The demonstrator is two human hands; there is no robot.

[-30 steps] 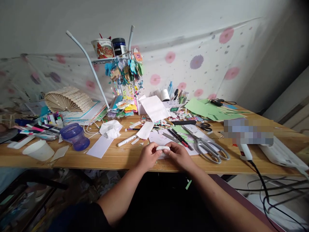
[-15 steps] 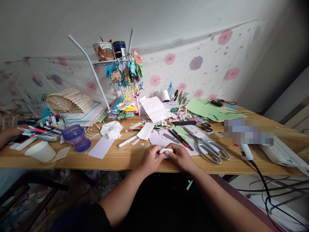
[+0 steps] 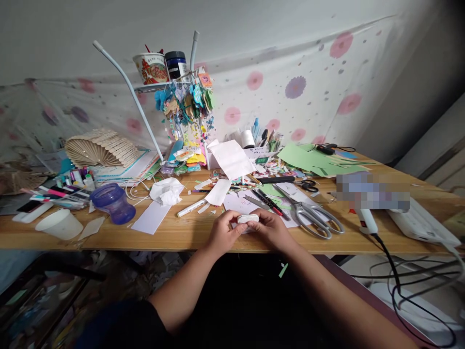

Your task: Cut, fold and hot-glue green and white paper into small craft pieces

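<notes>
A small white oblong piece (image 3: 248, 218), its material too small to make out, is pinched between my two hands just above the table's front edge. My left hand (image 3: 224, 232) grips its left end with thumb and fingers. On the right end, my right hand (image 3: 271, 230) closes in the same way. Behind the hands lie a white paper sheet (image 3: 232, 201) and black and red pens (image 3: 271, 203). Large grey-handled scissors (image 3: 314, 218) rest to the right of my right hand. Left of my left hand is a white marker (image 3: 191, 208).
A purple jar (image 3: 113, 203), a white cup (image 3: 59, 224) and crumpled tissue (image 3: 167, 192) stand on the left of the wooden table (image 3: 196, 241). Green paper (image 3: 308, 160) lies at the back right. A corded white tool (image 3: 367, 221) sits at the right, its cable hanging over the edge.
Both hands have turned the white piece so that more of its long side shows, with the fingers a little farther apart. The view has shifted slightly. At far left, another person's hand has gone from view.
</notes>
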